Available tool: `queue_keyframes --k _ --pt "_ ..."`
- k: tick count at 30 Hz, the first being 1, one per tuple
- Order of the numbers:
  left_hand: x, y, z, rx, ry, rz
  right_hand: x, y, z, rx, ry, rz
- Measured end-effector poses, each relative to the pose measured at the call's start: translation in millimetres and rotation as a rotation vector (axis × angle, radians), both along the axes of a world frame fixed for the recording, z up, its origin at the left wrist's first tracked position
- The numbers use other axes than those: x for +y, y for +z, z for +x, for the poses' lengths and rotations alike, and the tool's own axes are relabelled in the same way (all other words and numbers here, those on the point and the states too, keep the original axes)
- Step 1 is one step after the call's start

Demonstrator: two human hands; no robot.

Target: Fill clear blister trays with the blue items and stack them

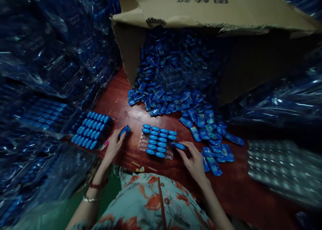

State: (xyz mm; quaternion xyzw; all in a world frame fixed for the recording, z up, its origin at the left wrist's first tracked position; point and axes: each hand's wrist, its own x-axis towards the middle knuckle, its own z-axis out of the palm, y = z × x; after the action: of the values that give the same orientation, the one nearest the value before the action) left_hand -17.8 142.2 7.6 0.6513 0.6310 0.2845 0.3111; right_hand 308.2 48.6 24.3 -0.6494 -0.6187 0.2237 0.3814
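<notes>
Left hand (114,143): fingers curled around a small blue oval plastic capsule (124,131), gripped at the fingertips just above the dark red wooden tabletop (125,114). A red bead bracelet and a thin silver bangle sit on that wrist.

Right hand (193,159): thumb and forefinger pinch a second blue oval capsule (179,145), which lies at the right edge of a clear plastic blister tray (143,144). The other fingers are loosely spread over the table.

The clear blister tray lies flat between the two hands, close to the table's near edge. Its pockets are mostly filled with blue capsules in short rows; a few pockets along the left and lower edges show bare.

Left of the left hand: a filled tray of blue capsules (92,130), lying tilted, rows complete.

Beyond the tray and to the right: a loose heap of blue foil-wrapped packets (176,89) spills out of a torn brown cardboard box (201,8) lying on its side, and trails toward the right hand.

Far right: a stack of empty clear trays (284,166). Left wall: bundles of blue goods wrapped in clear film (50,55).
</notes>
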Motion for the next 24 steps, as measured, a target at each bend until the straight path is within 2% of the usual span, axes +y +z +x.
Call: queue_keyframes --k 2,4,8,10,13,18,21,24 --pt "-20 5.9 3 -0.152 0.106 -0.093 4 -9.0 -8 -0.048 0.059 0.055" --pt "-35 12.4 12 -0.263 0.163 -0.113 5 -18.4 -11 -0.132 0.134 0.075" --pt "-50 22.6 32 -0.217 0.137 0.018 4 -23.7 -7 -0.37 0.259 0.115" --pt "-50 22.4 41 -0.12 0.041 0.144 4 -17.1 -5 -0.488 0.316 0.097" --pt "-42 12.7 50 0.033 -0.158 0.358 11 -1.1 -5 -0.608 0.39 0.003" --pt "-23 -5.3 51 0.169 -0.379 0.498 23 18.3 -6 -0.769 0.487 -0.118" --pt "-16 -2.0 47 0.237 -0.507 0.547 24 15.7 -4 -0.859 0.491 -0.096" --pt "-10 8.9 43 0.345 -0.62 0.597 22 3.0 -1 -0.878 0.468 0.001"
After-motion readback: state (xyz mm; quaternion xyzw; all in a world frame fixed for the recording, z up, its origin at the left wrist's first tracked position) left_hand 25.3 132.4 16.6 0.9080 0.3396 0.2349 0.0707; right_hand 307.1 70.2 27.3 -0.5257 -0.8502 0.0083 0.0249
